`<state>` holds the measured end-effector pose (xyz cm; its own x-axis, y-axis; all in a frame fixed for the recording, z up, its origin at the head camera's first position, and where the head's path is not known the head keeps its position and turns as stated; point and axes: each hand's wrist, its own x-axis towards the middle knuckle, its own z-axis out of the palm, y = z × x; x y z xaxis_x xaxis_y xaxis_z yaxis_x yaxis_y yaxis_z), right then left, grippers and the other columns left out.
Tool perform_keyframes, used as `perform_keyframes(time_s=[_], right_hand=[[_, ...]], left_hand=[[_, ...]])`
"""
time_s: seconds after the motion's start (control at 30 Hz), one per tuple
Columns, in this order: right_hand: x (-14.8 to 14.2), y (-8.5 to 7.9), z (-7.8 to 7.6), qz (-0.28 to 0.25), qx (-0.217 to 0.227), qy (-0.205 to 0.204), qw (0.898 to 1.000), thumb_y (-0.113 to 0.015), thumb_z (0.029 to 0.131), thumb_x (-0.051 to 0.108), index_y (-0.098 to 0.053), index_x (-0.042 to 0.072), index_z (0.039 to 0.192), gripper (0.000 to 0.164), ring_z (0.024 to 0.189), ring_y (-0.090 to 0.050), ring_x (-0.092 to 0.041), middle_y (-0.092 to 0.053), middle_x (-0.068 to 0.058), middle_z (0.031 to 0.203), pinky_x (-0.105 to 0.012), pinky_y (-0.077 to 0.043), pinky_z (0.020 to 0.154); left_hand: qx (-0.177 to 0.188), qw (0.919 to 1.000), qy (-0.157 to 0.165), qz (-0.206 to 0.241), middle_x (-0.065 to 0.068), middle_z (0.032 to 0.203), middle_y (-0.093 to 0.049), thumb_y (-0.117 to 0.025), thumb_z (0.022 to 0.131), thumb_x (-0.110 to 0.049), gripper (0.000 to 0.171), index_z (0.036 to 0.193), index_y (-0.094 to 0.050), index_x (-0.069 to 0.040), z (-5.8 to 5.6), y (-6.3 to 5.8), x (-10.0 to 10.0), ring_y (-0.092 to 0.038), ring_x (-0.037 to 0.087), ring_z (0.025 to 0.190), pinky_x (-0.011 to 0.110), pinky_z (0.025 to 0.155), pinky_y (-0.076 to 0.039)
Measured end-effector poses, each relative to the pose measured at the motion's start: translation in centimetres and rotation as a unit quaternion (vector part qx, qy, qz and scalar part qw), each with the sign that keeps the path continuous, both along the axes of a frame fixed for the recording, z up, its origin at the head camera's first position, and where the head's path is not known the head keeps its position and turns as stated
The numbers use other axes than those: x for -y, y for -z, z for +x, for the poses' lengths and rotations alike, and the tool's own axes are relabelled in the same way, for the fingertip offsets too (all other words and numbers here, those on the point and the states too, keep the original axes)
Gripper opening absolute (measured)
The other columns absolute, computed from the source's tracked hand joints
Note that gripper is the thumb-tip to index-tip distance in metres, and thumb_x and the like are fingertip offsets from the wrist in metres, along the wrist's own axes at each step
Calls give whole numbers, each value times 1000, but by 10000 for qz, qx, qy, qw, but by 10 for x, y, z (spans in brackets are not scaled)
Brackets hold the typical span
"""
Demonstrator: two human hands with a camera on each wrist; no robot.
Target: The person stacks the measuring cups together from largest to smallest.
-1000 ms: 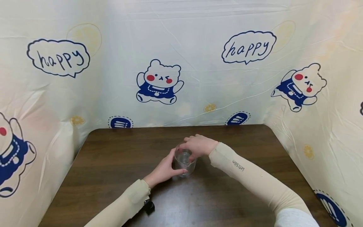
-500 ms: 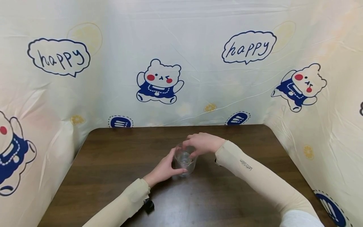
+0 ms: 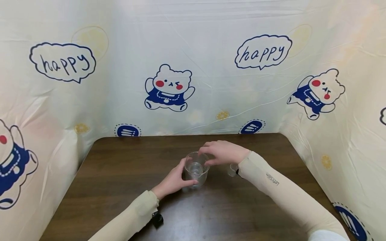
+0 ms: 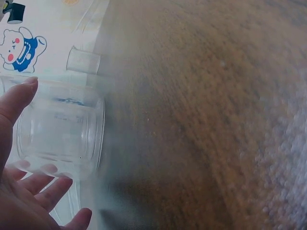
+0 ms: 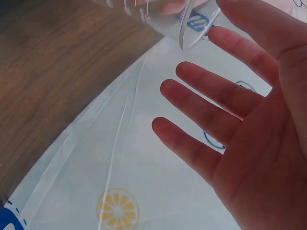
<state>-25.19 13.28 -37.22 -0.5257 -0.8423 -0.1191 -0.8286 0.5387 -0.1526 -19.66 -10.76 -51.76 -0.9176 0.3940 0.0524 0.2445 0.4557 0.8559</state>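
A large clear glass beaker [image 3: 203, 176] stands on the brown table, with a smaller beaker [image 3: 196, 170] inside it. My left hand [image 3: 169, 182] holds the large beaker from the left, thumb on the near side and fingers round the far side. Seen from the left wrist, the thumb and fingers flank the glass wall. My right hand [image 3: 224, 153] is at the right part of the rim, its fingertips just over the edge. Nothing is held in it; the right wrist view shows its fingers [image 5: 206, 112] spread and fairly straight.
A third, small beaker [image 3: 232, 170] stands right of the large one, partly behind the right sleeve. In the left wrist view this small beaker [image 4: 83, 61] appears beyond the large one. A printed curtain [image 3: 211, 87] borders the table's back and sides.
My right hand has drawn back from inside the large beaker, moving right to the rim. The small beaker behind the right sleeve has come into view. The left hand stays put.
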Motion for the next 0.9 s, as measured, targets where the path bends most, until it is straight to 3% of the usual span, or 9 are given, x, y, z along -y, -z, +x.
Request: perform_keyframes(time_s=[0.47, 0.9], right_hand=[[-37, -4, 4, -224, -2, 296, 9993, -70, 101, 29, -68, 17, 129, 30, 108, -68, -22, -67, -1, 127, -43, -55, 96], [-67, 3, 5, -181, -4, 554, 9983, -69, 101, 20, -68, 17, 128, 27, 111, -68, -25, -67, -4, 129, -45, -55, 97]], left_hand=[[-32, 10000, -23, 17, 7, 156, -48, -90, 83, -38, 97, 158, -33, -14, -1, 2, -1, -50, 26, 139, 51, 112, -40], [29, 9999, -55, -107, 4, 156, -47, -89, 83, -40, 96, 158, -34, -17, 0, 1, -1, -51, 25, 138, 50, 112, -40]])
